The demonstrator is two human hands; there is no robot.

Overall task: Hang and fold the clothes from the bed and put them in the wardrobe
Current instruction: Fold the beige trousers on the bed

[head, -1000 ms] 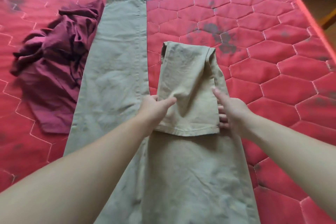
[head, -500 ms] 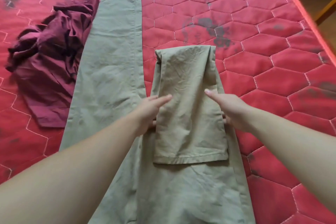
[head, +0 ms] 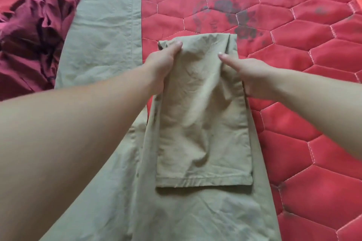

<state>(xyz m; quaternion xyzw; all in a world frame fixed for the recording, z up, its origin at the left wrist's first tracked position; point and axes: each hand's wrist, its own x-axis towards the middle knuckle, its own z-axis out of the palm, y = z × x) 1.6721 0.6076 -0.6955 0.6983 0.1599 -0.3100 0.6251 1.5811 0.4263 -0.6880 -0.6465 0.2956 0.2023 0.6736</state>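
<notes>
Head view. Khaki trousers point(head: 109, 31) lie flat on the red quilted mattress point(head: 293, 45), right leg doubled back toward the waist. The left hand point(head: 162, 64) grips the fold's left edge; the right hand point(head: 252, 76) pinches its right edge. A crumpled maroon garment point(head: 33, 31) lies just beside the left leg.

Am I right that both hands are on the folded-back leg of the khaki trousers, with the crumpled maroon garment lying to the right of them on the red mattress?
Not quite. The head view shows the maroon garment to the left of the khaki trousers, not the right. The rest stands: the left hand and right hand are both on the folded-back leg, on the red mattress.
</notes>
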